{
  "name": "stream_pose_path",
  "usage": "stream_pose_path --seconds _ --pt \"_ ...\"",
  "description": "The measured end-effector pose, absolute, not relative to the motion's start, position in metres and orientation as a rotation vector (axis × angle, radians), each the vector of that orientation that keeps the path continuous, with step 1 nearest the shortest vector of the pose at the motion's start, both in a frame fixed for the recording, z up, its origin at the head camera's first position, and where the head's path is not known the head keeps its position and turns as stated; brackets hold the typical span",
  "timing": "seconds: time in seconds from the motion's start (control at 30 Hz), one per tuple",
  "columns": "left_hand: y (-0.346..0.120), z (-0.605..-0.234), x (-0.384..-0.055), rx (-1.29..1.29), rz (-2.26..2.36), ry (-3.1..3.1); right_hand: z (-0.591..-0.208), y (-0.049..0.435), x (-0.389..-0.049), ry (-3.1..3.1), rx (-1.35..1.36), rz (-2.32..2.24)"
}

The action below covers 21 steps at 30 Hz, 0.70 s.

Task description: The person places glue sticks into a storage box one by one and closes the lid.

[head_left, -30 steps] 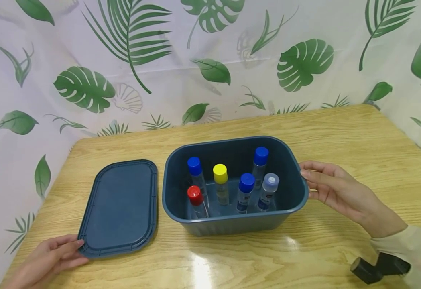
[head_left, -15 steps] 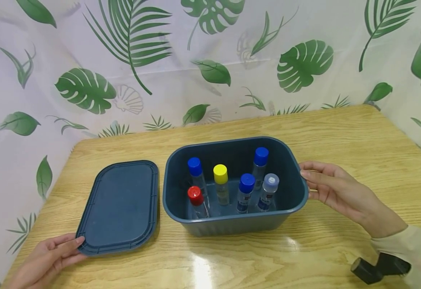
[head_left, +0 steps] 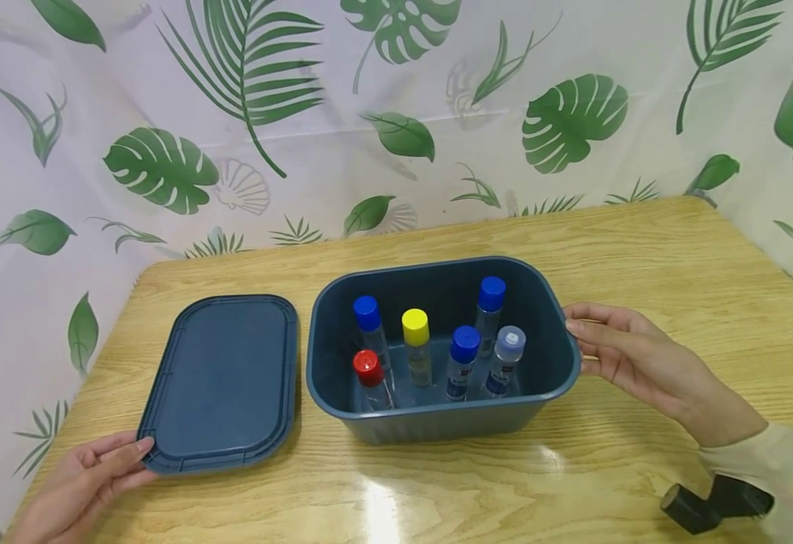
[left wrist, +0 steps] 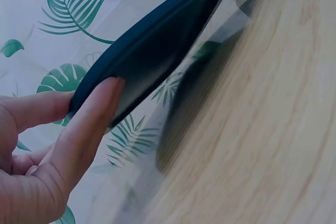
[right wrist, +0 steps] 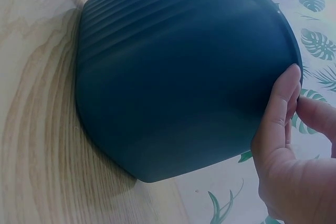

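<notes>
My left hand pinches the near left corner of a dark blue lid, thumb on top. In the left wrist view the lid is tilted and held above the wooden surface, a shadow under it. To its right stands a dark blue bin of the same colour. My right hand holds the bin's right rim, as the right wrist view shows against the bin's outer wall. Inside stand several clear bottles, among them one with a red cap, one with a yellow cap and others with blue caps.
Both things are on a wood-grain table. Behind it hangs a white cloth with green leaf prints. A black strap piece shows at the right sleeve.
The lid, in my left hand, has shifted slightly up and to the left in the head view, its near edge rising. My right hand and the bin stay nearly still.
</notes>
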<state>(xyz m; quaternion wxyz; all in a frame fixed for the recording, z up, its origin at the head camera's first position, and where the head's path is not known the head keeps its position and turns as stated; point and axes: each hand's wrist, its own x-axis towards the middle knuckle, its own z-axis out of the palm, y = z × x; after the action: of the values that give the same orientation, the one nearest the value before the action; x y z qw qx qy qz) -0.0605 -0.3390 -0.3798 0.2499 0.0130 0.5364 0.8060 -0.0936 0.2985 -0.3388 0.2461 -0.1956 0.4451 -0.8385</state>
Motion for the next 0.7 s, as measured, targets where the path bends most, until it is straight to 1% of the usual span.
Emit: stream_pose_path --seconds 0.2,0.33,0.7 --pt "-0.337 -0.379 -0.060 -0.048 2.230 1.591 -0.338 0.298 -0.093 1.206 -0.534 -2.292" --pt "-0.333 -0.375 -0.060 -0.023 2.215 1.628 -0.338 0.298 -0.093 1.220 -0.532 -2.289" --pt "-0.325 -0.369 -0.066 -0.129 2.113 1.891 -0.337 0.298 -0.093 1.205 -0.550 -2.285"
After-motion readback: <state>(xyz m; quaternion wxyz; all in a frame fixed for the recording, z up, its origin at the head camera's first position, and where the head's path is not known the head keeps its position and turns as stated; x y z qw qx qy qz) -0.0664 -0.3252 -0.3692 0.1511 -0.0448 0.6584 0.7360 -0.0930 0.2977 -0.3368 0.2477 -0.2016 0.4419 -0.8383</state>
